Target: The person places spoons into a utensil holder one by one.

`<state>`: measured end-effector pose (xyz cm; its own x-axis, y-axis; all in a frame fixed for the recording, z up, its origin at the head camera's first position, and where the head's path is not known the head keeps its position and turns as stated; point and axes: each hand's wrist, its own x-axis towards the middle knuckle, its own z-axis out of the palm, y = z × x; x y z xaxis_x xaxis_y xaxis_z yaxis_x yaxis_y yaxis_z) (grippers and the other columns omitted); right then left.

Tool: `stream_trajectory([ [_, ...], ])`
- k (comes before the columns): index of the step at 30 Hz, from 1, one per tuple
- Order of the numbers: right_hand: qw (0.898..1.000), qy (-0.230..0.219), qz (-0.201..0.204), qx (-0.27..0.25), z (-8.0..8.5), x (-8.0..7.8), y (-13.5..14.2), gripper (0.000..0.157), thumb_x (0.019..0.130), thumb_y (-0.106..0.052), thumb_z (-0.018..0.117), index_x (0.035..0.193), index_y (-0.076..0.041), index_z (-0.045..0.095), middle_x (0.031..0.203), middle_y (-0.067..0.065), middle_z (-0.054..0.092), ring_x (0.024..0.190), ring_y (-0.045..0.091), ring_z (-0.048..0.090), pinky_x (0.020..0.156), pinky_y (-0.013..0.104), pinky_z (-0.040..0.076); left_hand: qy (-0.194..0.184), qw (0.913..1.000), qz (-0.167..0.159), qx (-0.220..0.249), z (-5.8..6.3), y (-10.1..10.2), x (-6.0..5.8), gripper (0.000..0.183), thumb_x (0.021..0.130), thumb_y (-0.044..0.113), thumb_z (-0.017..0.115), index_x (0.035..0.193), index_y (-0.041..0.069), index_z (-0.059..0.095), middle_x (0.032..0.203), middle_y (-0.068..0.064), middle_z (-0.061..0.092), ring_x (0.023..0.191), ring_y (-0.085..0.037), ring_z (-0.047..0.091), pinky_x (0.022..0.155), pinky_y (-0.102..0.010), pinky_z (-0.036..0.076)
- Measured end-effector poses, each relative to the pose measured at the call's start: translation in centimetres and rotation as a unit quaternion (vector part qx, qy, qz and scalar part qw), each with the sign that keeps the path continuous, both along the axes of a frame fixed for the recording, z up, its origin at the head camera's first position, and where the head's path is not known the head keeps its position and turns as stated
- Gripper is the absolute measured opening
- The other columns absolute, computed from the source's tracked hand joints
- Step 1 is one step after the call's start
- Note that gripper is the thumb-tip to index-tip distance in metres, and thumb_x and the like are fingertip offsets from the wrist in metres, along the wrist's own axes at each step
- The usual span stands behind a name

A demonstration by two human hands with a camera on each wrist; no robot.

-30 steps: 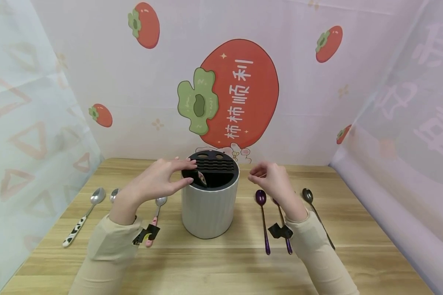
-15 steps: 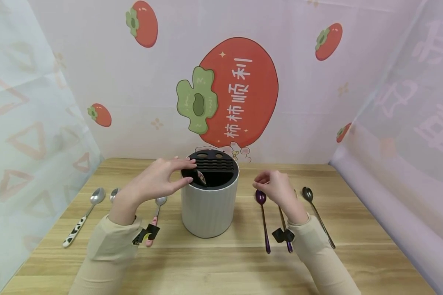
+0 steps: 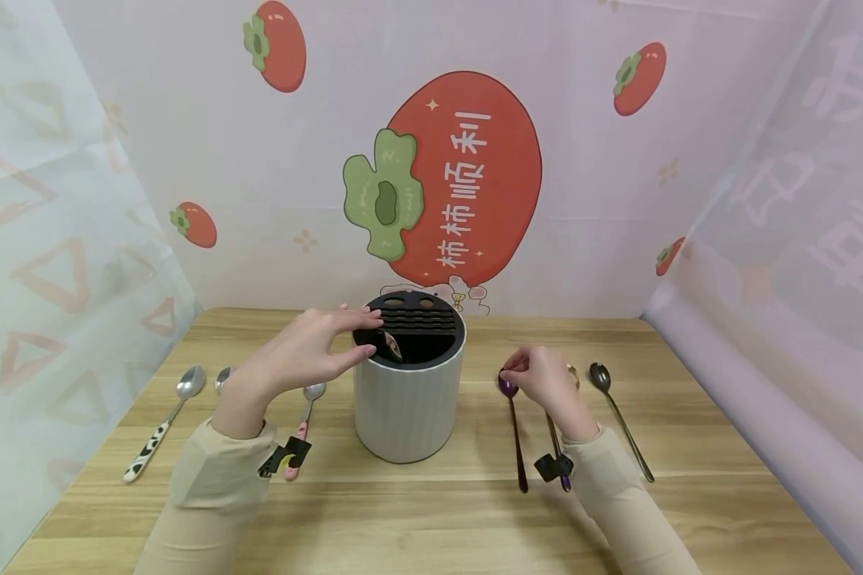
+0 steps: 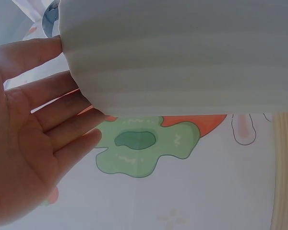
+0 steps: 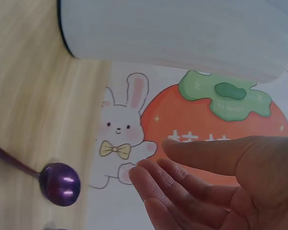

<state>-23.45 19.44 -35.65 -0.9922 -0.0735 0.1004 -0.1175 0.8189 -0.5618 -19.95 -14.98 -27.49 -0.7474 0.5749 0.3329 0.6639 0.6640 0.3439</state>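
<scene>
A white ribbed utensil holder point(image 3: 405, 415) with a black slotted top point(image 3: 413, 323) stands mid-table. A shiny spoon bowl point(image 3: 393, 346) shows inside its large opening. My left hand point(image 3: 298, 351) rests on the holder's left rim, fingers fairly straight; the left wrist view has them along its white side. My right hand point(image 3: 544, 383) is over the right-hand spoons, nearest the purple spoon point(image 3: 515, 435). In the right wrist view, its thumb and loosely bent fingers have a gap between them and hold nothing. That spoon's bowl point(image 5: 60, 184) lies apart from them there.
Right of the holder lie a spoon with a gold bowl point(image 3: 572, 375), partly hidden by my right hand, and a dark spoon point(image 3: 618, 419). At left are a cow-print-handled spoon point(image 3: 147, 451), a pink-handled one point(image 3: 305, 419) and another point(image 3: 223, 378) mostly behind my left arm.
My right hand has moved from beside the holder to the right and down toward the purple spoon. The left hand has stayed on the rim.
</scene>
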Motion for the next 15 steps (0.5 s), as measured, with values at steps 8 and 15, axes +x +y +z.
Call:
stream_trajectory([
  [8, 0.999, -0.036, -0.013, -0.007, -1.2, -0.1, 0.8, 0.013, 0.083, -0.016, 0.072, 0.089, -0.004, 0.069, 0.08, 0.006, 0.07, 0.069, 0.015, 0.063, 0.059, 0.028, 0.048, 0.007, 1.0, -0.005, 0.003, -0.1, 0.0, -0.1, 0.038, 0.091, 0.028, 0.062, 0.125, 0.011, 0.062, 0.134, -0.004, 0.058, 0.128, -0.034, 0.048, 0.11, -0.047, 0.034],
  [15, 0.999, -0.034, -0.02, 0.014, -2.3, -0.2, 1.2, 0.014, 0.082, -0.019, 0.072, 0.087, -0.006, 0.07, 0.078, 0.005, 0.069, 0.065, 0.014, 0.061, 0.055, 0.028, 0.046, 0.008, 0.9999, -0.007, 0.007, -0.3, 0.0, -0.2, 0.038, 0.091, 0.028, 0.062, 0.125, 0.012, 0.063, 0.133, -0.003, 0.058, 0.128, -0.034, 0.048, 0.11, -0.048, 0.034],
])
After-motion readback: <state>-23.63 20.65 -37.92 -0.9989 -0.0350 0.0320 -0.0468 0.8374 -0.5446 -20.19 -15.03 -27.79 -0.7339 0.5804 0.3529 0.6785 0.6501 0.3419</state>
